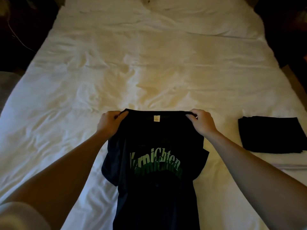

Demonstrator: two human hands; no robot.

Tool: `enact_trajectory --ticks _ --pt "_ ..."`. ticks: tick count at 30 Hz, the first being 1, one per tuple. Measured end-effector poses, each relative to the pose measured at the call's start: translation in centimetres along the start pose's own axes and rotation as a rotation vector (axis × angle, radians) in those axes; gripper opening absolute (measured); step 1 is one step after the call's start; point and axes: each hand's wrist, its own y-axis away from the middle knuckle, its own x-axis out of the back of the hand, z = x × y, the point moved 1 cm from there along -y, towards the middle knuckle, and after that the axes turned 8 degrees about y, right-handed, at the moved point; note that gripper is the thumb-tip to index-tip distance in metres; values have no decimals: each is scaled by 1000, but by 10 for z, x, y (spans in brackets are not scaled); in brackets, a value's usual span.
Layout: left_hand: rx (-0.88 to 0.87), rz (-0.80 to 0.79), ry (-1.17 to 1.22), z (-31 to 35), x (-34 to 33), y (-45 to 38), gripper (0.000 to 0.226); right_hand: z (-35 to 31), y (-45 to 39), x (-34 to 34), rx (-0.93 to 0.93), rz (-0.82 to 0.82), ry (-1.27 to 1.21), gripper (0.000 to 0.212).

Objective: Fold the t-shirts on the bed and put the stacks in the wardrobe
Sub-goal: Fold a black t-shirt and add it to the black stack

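Black t-shirt [154, 163] soft, light, floppy; left hand [108, 123] and right hand [201, 122] fingers pinch shoulders, best hold there.

A dark t-shirt [156, 188] with green lettering is held up over the white bed [116, 72]. The left hand [110, 123] and the right hand [201, 122] each pinch a shoulder at the top edge. A folded dark stack [272, 135] lies on the bed to the right.
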Motion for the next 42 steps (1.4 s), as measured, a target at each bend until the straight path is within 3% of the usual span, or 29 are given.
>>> enact_trajectory --ticks 5,15,23,26,28,29,31,33,36,39,42 --pt "25 -67 -174 -15 -20 -76 56 12 -68 -19 -120 52 127 17" --pt "196 -184 -275 -73 -69 -172 59 62 -173 -79 -236 -94 228 24" --pt "305 -271 41 -106 -66 -164 62 75 -184 -108 -279 -151 332 37" --pt "383 -332 141 -128 -41 -143 48 52 -179 -118 -169 5 463 34" --pt "424 -310 186 -141 -26 -126 41 16 -173 -128 17 137 390 33" --pt "450 -283 235 -148 -21 -117 36 -6 -169 -135 105 126 319 30" --pt "528 -236 342 -157 -12 -95 30 -53 -157 -158 212 0 206 20" --pt "625 -241 371 -165 -6 -68 29 -93 -136 -184 203 -148 160 12" --pt "721 -294 266 -184 -3 -29 24 -131 -92 -227 47 -383 187 22" --pt "696 -270 258 -196 -1 -6 19 -145 -46 -267 -135 -642 157 31" --pt "634 -167 362 -191 12 -5 12 -145 -10 -300 -343 -703 83 43"
